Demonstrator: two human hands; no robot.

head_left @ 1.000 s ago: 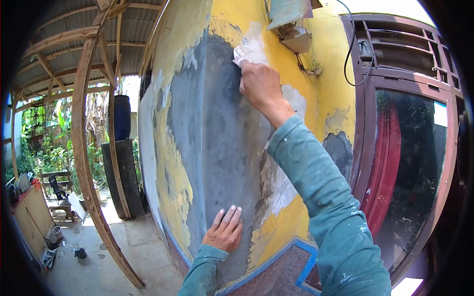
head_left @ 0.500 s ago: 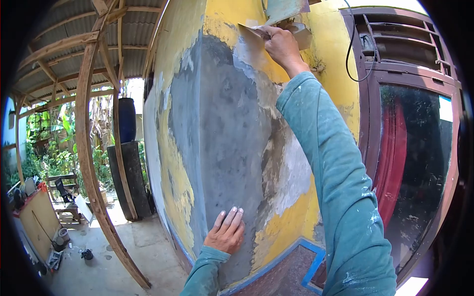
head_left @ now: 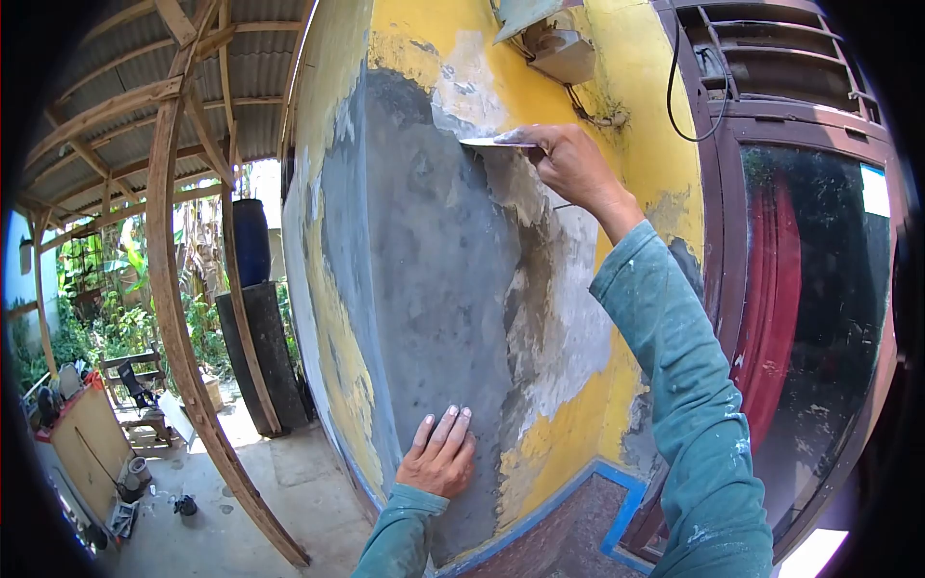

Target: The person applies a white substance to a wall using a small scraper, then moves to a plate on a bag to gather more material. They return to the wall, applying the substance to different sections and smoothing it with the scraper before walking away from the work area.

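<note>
My right hand (head_left: 583, 171) grips a thin flat scraper blade (head_left: 493, 144), seen nearly edge-on. Its edge meets the wall where the grey plaster patch (head_left: 434, 279) borders whitish, peeled paint (head_left: 468, 91). Lower down, my left hand (head_left: 439, 460) rests on the grey plaster with its fingers stretched out and holds nothing. Flaking yellow paint (head_left: 564, 462) surrounds the patch, and a rough brown and white strip (head_left: 568, 308) runs down its right side. Pale dust marks both hands and the right sleeve.
A box-like fixture (head_left: 561, 60) juts from the wall above my right hand. A dark cable (head_left: 674, 106) loops beside the brown-framed glass door (head_left: 819, 289). Left of the wall corner stand a wooden post (head_left: 166, 241), a blue barrel (head_left: 251, 246) and a cluttered cabinet (head_left: 92, 438).
My right hand has come down the wall with the scraper, whose blade is now nearly level. My left hand stays in place on the plaster. The view has shifted slightly.
</note>
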